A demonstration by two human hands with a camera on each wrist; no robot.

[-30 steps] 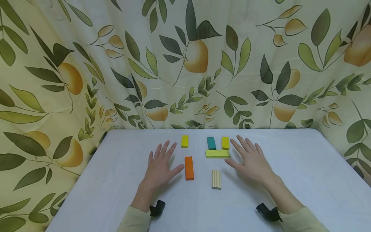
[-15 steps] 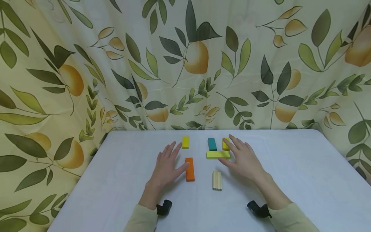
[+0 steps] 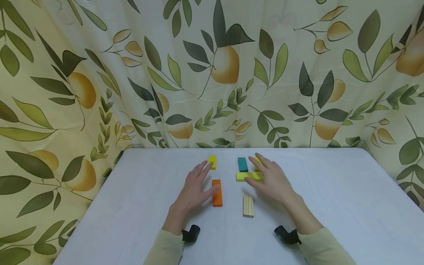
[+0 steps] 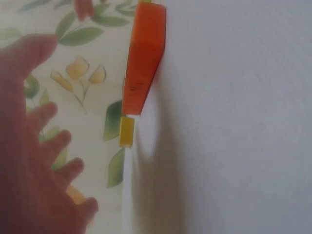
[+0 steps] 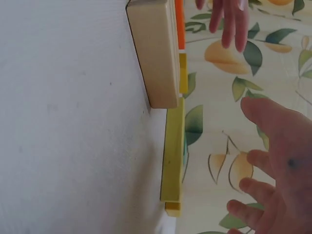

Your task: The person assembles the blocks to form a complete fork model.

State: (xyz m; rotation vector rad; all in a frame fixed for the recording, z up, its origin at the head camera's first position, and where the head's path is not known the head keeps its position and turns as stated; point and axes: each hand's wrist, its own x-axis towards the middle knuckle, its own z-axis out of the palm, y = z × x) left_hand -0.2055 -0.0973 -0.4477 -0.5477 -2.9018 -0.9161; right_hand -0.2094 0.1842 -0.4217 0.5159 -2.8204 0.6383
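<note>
My left hand (image 3: 195, 187) is spread above the table with nothing in it. In the head view its thumb overlaps an orange block (image 3: 216, 198), and its index fingertip reaches the edge of a small yellow block (image 3: 213, 162). My right hand (image 3: 273, 180), fingers apart and also holding nothing, hovers over a long lime-yellow block (image 3: 240, 176). Behind its fingers a second small yellow block (image 3: 257, 159) is partly hidden. A teal block (image 3: 242, 164) lies just left of those fingers. Nearer to me rests a ridged pale wooden block (image 3: 248, 206). The left wrist view shows the orange block (image 4: 145, 56) apart from the hand.
A white-covered table (image 3: 357, 191) carries all the blocks. Behind it and along the left hangs a curtain (image 3: 132, 81) printed with leaves and fruit. Black wrist-worn devices (image 3: 191, 233) sit by both cuffs.
Both hands have moved inward toward each other. The left thumb now overlaps the orange block, and the right hand covers more of the lime-yellow and right yellow blocks. The blocks stay put.
</note>
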